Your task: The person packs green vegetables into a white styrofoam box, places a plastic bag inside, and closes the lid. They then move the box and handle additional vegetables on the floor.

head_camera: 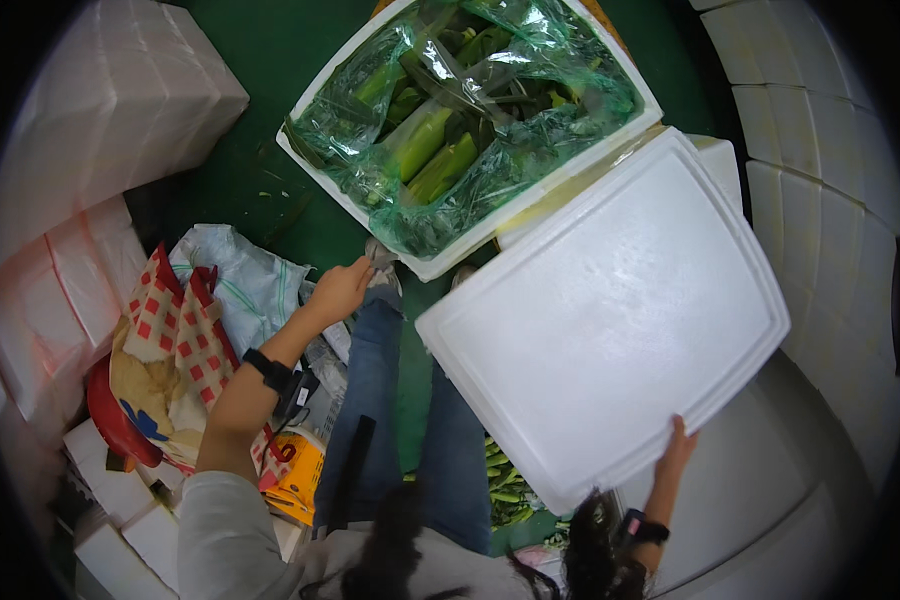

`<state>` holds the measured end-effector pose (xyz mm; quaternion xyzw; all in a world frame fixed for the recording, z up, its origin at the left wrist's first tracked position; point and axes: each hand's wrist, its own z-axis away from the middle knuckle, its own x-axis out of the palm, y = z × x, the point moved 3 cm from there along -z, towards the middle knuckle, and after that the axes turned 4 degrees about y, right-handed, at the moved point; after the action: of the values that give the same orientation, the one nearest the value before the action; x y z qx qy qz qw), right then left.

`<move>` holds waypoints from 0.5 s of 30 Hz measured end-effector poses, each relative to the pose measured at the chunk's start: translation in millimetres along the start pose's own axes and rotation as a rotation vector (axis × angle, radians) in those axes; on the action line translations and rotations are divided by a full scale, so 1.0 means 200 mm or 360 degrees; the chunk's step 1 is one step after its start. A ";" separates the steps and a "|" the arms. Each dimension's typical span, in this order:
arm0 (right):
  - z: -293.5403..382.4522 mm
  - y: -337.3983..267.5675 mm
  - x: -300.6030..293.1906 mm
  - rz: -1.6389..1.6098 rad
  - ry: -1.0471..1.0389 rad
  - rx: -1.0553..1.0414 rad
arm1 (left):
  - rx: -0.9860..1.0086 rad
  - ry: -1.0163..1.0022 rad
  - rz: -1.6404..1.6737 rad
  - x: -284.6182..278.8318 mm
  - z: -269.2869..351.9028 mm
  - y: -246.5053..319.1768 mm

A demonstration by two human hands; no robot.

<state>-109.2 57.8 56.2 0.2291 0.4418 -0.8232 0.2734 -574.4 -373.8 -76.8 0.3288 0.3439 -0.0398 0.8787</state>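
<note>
An open white foam box [322,176] stands before me, lined with green plastic film [465,206]. Green corn ears in their husks [427,146] lie inside, partly under the film. My left hand [341,291] is near the box's lower left corner, its fingers pinching what looks like a small greyish piece of plastic [379,255]. On the right, my right hand [677,442] grips the lower edge of a large white foam lid [615,315], which is tilted beside the box; its fingers are partly hidden by the lid.
Wrapped white foam boxes [120,97] are stacked at left, and more white boxes [802,210] line the right. A red-checked cloth [172,337], a whitish woven sack [232,277] and an orange packet [296,476] lie left of my legs. Loose green vegetables [506,487] are on the green floor.
</note>
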 end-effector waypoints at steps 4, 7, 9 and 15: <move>0.01 0.23 0.08 -0.0205 0.0050 -0.0029 | 0.0042 0.0137 0.0096 -0.08 0.03 0.10; -0.11 0.35 0.09 -0.0211 -0.0052 0.0158 | 0.0202 0.0177 0.0058 -0.04 -0.19 0.23; -0.21 0.40 0.10 -0.0172 -0.0026 0.0206 | 0.0355 0.0149 0.0016 0.06 -0.46 0.37; -0.35 0.59 0.33 -0.0185 -0.0034 0.0145 | 0.0776 0.0114 -0.0064 0.31 -1.07 0.93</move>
<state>-71.2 47.3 -91.9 0.2064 0.4135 -0.8593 0.2192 -595.8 -89.9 -131.0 0.5254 0.3616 -0.1274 0.7596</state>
